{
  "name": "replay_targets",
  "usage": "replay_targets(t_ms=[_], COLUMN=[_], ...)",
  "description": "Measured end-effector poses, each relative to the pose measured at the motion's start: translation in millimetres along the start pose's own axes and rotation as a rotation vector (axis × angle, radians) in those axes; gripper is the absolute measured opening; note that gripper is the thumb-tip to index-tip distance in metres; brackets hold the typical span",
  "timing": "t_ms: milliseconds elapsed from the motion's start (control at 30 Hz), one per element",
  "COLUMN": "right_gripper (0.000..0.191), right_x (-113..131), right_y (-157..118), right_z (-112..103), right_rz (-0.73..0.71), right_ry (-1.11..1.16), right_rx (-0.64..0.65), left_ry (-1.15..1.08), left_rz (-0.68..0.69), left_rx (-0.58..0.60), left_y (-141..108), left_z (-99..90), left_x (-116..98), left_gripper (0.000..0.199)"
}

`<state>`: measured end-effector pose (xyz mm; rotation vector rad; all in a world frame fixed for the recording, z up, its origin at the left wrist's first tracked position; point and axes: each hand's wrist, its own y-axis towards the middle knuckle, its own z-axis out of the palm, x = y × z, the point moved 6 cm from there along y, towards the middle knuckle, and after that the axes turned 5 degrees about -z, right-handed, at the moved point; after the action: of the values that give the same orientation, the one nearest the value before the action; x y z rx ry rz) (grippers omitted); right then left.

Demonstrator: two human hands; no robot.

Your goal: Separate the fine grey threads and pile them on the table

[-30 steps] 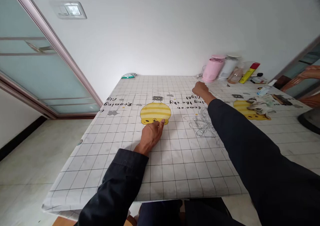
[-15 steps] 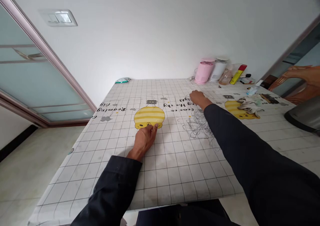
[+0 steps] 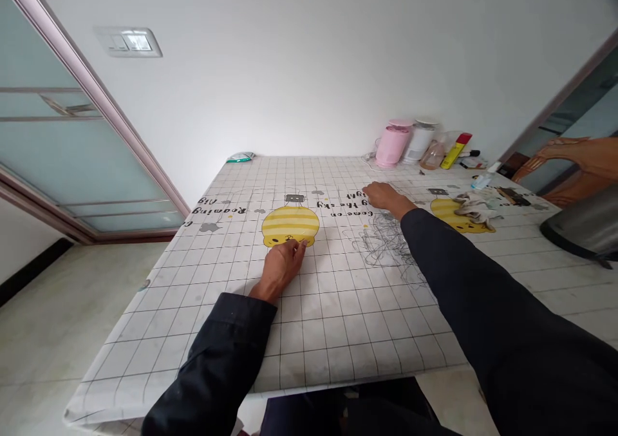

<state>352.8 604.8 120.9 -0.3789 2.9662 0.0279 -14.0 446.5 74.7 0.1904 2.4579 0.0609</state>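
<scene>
My left hand [image 3: 281, 265] rests low over the checked tablecloth [image 3: 333, 333], at the lower edge of a printed yellow striped balloon [image 3: 290, 222]. Its thumb and fingers are pinched together; anything between them is too small to make out. Farther forward and to the right, my right hand [image 3: 383, 196] is closed above the printed lettering, its fingertips turned down and away, so what it holds is hidden. A loose tangle of thin grey thread [image 3: 386, 243] lies beside my right forearm, partly behind the sleeve.
Along the wall stand a pink container [image 3: 393, 145], a white container [image 3: 419, 143], a bottle [image 3: 432, 156] and a yellow-red tube [image 3: 456, 151]. A crumpled cloth [image 3: 477, 209] and a metal vessel [image 3: 582, 227] are at the right. A green-white packet [image 3: 240, 157] lies at the back left.
The camera view has shifted slightly. My right hand has moved a little toward me, still closed. My left hand keeps its pinch at nearly the same place on the cloth.
</scene>
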Motion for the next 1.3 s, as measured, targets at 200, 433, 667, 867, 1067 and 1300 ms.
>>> replay_targets(t_ms=[200,433,667,867,1067,1300], right_gripper=[0.012,0.017,0.024,0.029,0.030,0.029], right_x=[20,111,194,222,235,242], right_y=[-42,-122,-158,-150,-154,-155], right_z=[-47,-76,-57,-27,-20,-15], right_rz=[0.023,-0.176,-0.240,-0.206,-0.210,-0.248], right_ry=[0.175,1.276,1.800,2.002,2.018,1.981], right_rx=[-0.189,-0.250,-0.109,0.004,0.129,0.168], left_ry=[-0.087,-0.435,-1.171,-1.237,-1.218,-1.228], left_rz=[0.032,0.096,0.010,0.054,0.127,0.121], left_rx=[-0.024,-0.215,0.232,0.469,0.585,0.609], left_y=[0,2,0,-3,-6,-11], left_z=[-2.3,-26.7,-29.9,-23.2,-14.8,-17.2], left_x=[1,2,-1,-9,-16,-20], left_gripper=[0.049,0.036,0.052,0.053,0.052,0.042])
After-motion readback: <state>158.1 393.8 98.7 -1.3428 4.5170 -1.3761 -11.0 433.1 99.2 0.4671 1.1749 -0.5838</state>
